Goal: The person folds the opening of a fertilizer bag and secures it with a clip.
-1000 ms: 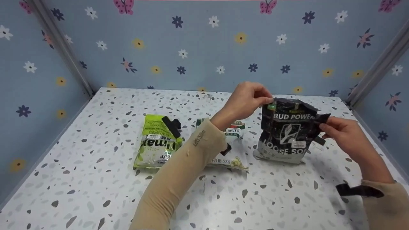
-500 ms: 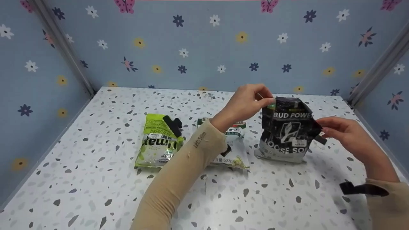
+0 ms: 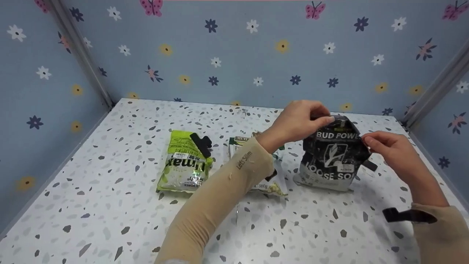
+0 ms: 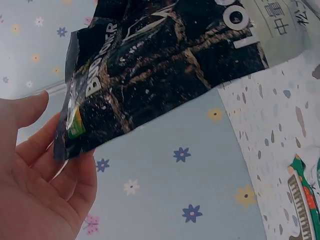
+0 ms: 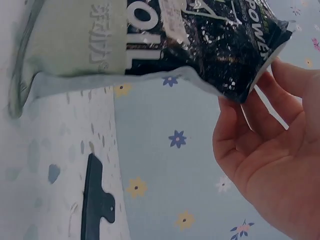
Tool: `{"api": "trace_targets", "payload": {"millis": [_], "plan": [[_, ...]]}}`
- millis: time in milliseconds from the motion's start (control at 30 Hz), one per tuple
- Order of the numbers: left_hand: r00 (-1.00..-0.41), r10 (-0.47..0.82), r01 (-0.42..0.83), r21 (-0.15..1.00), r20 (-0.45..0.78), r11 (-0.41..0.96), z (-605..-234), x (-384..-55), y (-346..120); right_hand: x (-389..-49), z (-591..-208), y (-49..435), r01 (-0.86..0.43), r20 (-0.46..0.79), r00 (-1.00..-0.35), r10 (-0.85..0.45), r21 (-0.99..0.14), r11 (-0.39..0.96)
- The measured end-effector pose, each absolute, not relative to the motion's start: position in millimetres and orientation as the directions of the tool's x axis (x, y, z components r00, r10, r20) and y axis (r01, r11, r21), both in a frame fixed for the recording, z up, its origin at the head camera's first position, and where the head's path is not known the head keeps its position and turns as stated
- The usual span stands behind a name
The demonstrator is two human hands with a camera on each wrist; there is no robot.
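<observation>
An upright black and grey bag of loose soil [image 3: 335, 157] stands between both hands, its top standing up. My left hand [image 3: 302, 117] is at its upper left; in the left wrist view the fingers [image 4: 82, 177] lie behind the top corner, while the thumb stands off the edge. With thumb and fingers, my right hand [image 3: 390, 146] pinches the upper right corner. In the right wrist view those fingers [image 5: 232, 122] curl behind that corner. A black bag clip [image 5: 92, 200] lies on the table right of the bag.
A lime green bag [image 3: 183, 165] with a black clip [image 3: 200, 145] on it lies on the speckled table [image 3: 121, 205], left. Beside it is a white and green bag [image 3: 276, 187], partly hidden by my left forearm. Flowered walls [image 3: 234, 51] enclose the back and sides.
My left hand has shifted right along the bag's top edge. My right hand first let its corner drop lower, then came back up against it. The other bags stay put.
</observation>
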State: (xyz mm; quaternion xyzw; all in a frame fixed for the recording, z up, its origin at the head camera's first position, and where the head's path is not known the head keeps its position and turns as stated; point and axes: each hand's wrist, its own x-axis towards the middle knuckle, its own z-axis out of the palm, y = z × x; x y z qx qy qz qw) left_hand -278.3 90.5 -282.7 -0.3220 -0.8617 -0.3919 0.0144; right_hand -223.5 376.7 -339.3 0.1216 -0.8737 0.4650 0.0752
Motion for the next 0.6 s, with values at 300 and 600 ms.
{"api": "trace_targets", "payload": {"millis": [300,600], "plan": [[-0.783,0.561,0.609,0.521,0.270,0.599,-268.5,-272.3,117.2,-232.8,-315.6,347.8,-0.395,0.362,-0.915,-0.179,-0.710,0.583],[-0.805,0.530,0.593,0.407,0.268,0.695,-277.8,-271.1,130.6,-235.5,-314.1,332.0,-0.395,0.404,-0.905,-0.131,-0.689,0.607]]}}
